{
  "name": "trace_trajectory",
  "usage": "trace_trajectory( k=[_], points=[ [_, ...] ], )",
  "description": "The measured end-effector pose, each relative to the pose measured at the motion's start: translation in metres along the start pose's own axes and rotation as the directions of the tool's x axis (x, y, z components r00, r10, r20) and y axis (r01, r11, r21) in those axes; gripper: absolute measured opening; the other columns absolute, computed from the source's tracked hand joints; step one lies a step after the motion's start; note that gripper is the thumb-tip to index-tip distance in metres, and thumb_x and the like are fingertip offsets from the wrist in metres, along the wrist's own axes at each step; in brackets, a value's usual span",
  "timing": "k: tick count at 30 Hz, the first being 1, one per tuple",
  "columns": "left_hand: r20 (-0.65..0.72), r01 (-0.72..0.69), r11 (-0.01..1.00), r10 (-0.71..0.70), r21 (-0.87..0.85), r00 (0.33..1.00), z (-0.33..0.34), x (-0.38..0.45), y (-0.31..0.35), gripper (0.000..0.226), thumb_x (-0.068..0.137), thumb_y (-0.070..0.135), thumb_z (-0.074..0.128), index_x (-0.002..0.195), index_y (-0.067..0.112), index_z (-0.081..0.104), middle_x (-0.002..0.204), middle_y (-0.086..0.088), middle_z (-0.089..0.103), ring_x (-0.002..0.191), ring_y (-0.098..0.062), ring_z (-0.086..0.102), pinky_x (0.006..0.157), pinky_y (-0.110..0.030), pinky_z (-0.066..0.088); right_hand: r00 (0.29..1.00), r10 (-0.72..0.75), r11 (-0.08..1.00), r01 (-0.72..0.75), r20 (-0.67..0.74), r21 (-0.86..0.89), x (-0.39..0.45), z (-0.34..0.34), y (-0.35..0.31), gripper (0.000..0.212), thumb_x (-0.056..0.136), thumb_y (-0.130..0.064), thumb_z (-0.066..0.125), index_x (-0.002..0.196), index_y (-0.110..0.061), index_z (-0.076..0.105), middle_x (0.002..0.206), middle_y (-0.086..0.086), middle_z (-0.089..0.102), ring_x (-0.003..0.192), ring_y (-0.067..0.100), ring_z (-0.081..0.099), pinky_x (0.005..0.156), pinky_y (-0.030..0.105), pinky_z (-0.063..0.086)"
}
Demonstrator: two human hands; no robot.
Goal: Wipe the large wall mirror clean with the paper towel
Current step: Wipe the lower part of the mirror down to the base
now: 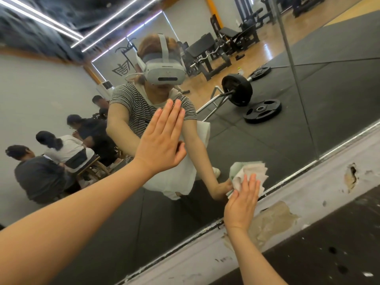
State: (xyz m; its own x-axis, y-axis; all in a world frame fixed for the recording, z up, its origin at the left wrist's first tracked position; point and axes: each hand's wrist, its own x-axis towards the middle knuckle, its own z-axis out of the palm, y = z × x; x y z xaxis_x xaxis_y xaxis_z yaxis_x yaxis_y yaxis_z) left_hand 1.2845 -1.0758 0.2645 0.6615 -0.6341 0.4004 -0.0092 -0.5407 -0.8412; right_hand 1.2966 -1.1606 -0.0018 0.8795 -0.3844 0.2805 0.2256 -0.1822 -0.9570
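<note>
The large wall mirror (267,145) fills most of the view, tilted, and reflects a gym and the person wearing the camera. My left hand (162,140) lies flat on the glass at the centre, fingers straight and together. Lower right, my right hand (243,200) presses a crumpled white and pale green paper towel (249,171) against the glass, just above the mirror's bottom edge. The fingers of that hand are straight over the towel.
Below the mirror runs a metal trim strip (298,173) and a white wall band (308,200) with chipped patches. A dark surface (329,243) lies under it. The reflection shows a barbell, weight plates, benches and several seated people.
</note>
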Motion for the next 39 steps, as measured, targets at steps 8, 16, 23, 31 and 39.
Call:
trace_trajectory(
  k=[8, 16, 23, 31, 39],
  points=[
    [0.005, 0.000, 1.000, 0.000, 0.007, 1.000, 0.003, -0.002, 0.001, 0.072, 0.090, 0.037, 0.040, 0.147, -0.006, 0.028, 0.155, -0.026, 0.024, 0.145, -0.036, 0.017, 0.120, -0.045, 0.012, 0.806, 0.581, 0.721, -0.447, -0.111, 0.530, 0.016, 0.019, -0.094, 0.061, 0.096, -0.002, 0.043, 0.152, -0.011, 0.021, 0.162, 0.008, 0.010, 0.149, 0.027, -0.001, 0.119, 0.041, -0.003],
    [-0.053, -0.037, 0.997, 0.034, -0.062, 0.998, 0.000, -0.002, -0.002, 0.068, 0.090, 0.032, 0.046, 0.145, -0.006, 0.031, 0.152, -0.026, 0.028, 0.144, -0.038, 0.020, 0.120, -0.045, 0.012, 0.983, -0.123, 0.881, 0.172, -0.137, 0.442, 0.045, 0.011, -0.168, 0.056, 0.092, -0.021, 0.030, 0.147, -0.021, 0.020, 0.155, -0.002, 0.006, 0.145, 0.016, -0.004, 0.114, 0.033, -0.020],
    [-0.076, -0.048, 0.985, 0.035, -0.165, 0.996, -0.018, -0.036, -0.017, 0.066, 0.090, 0.028, 0.043, 0.146, -0.005, 0.029, 0.154, -0.023, 0.025, 0.147, -0.031, 0.013, 0.121, -0.047, 0.010, 0.688, -0.719, 0.671, 0.723, -0.095, 0.165, 0.105, -0.015, -0.178, 0.045, 0.095, -0.017, 0.039, 0.137, -0.005, 0.051, 0.148, 0.015, 0.042, 0.143, 0.032, 0.023, 0.117, 0.050, 0.004],
    [-0.016, -0.017, 1.000, 0.017, 0.020, 1.000, 0.004, -0.072, -0.034, 0.072, 0.089, 0.030, 0.039, 0.150, -0.003, 0.019, 0.155, -0.020, 0.021, 0.149, -0.030, 0.005, 0.121, -0.045, 0.007, 0.470, -0.883, 0.470, 0.883, 0.002, 0.010, 0.070, 0.003, -0.115, 0.046, 0.094, -0.016, 0.047, 0.140, -0.015, 0.042, 0.147, 0.007, 0.044, 0.141, 0.026, 0.029, 0.121, 0.043, 0.000],
    [-0.015, -0.020, 0.999, 0.021, 0.040, 1.000, 0.003, -0.072, -0.033, 0.069, 0.090, 0.029, 0.037, 0.148, -0.005, 0.023, 0.154, -0.022, 0.023, 0.146, -0.035, 0.016, 0.121, -0.046, 0.009, 0.330, -0.902, 0.298, 0.942, 0.277, -0.152, 0.046, -0.006, -0.014, 0.059, 0.086, -0.013, 0.042, 0.144, -0.017, 0.034, 0.159, -0.002, 0.020, 0.150, 0.018, 0.007, 0.121, 0.044, -0.002]
  ],
)
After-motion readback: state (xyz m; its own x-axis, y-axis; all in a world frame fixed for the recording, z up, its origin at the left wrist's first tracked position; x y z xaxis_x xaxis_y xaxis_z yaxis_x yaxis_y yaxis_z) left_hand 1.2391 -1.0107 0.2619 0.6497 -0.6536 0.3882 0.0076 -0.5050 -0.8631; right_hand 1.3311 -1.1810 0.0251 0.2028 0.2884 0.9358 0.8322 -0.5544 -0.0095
